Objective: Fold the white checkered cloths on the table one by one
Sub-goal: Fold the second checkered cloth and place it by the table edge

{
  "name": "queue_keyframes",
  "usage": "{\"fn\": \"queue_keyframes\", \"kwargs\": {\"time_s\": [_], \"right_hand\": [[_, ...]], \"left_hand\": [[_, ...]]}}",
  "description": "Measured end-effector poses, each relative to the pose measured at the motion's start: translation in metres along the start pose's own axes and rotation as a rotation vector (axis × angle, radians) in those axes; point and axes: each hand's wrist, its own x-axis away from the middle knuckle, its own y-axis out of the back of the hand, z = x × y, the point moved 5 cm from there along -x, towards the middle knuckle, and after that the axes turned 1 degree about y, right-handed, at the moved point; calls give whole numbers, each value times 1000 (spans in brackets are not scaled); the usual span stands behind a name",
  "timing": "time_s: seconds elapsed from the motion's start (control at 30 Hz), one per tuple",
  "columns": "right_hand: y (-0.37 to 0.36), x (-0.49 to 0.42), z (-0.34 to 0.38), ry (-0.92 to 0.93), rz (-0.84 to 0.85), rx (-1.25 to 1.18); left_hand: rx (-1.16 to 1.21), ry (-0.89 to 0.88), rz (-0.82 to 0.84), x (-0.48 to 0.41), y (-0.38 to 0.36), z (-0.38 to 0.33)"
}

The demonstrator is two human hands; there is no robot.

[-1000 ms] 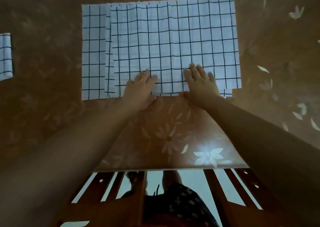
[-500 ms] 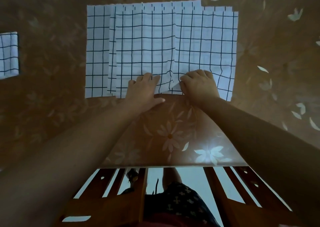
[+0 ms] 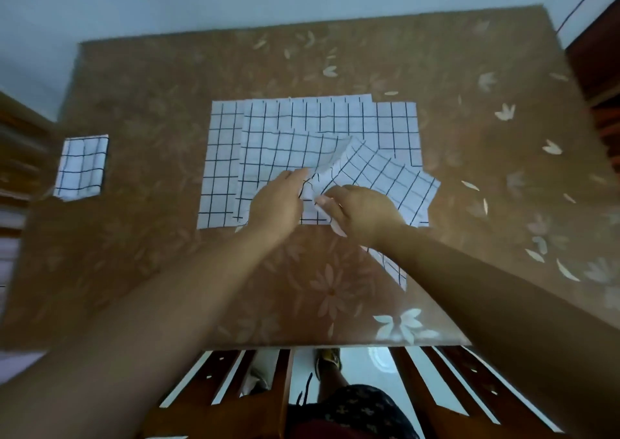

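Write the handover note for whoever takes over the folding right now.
Left hand: gripping the top cloth at its near edge.
Right hand: pinching the same cloth, which is lifted and skewed to the right.
Stack of flat cloths lies mid-table under it.
Done: one folded cloth at the left edge.
Left: fold the held cloth, then the rest of the stack.
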Motion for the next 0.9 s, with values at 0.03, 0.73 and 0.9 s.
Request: {"fn": "queue_keyframes", "kwargs": {"time_s": [0.03,0.73,0.9], "right_hand": [[3,1,6,6,-5,-82],[16,36,270,404,-317,-388],[-5,74,290,325,-224,-333]], "left_hand": [[31,1,-7,6,10,0],[412,160,-288,173,202,111],[527,154,-317,198,213,121]]}}
